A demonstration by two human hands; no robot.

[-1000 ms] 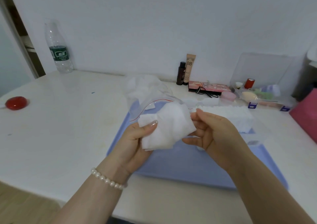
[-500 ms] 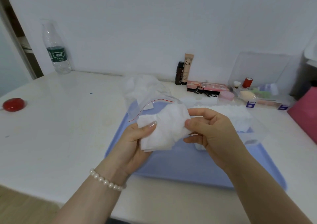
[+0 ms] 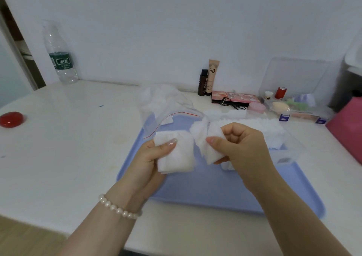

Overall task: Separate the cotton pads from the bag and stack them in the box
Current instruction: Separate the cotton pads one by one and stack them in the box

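A white bench [image 3: 58, 148] is set against a plain white wall [image 3: 156, 30], with a dark door frame [image 3: 11, 40] seen at the far left. Well to the left of the left hand [image 3: 148, 157], a red round object [image 3: 11, 119] is laid on the bench, and a clear water bottle [image 3: 59, 54] is stood by the wall. A blue tray [image 3: 205, 189] is placed beneath both hands. A small stack of cotton pads [image 3: 176, 154] is gripped by the left hand, thumb pressed on top. Just behind it, a clear zip bag [image 3: 166, 107] with more pads is rested on the tray's far edge. A separated pad [image 3: 207, 144] is pinched by the right hand [image 3: 242, 148], held just beside the stack. Behind the right hand, a clear box [image 3: 274, 138] already filled with a row of pads is seen. Farther back, cosmetics [image 3: 211, 77] are lined along the wall.
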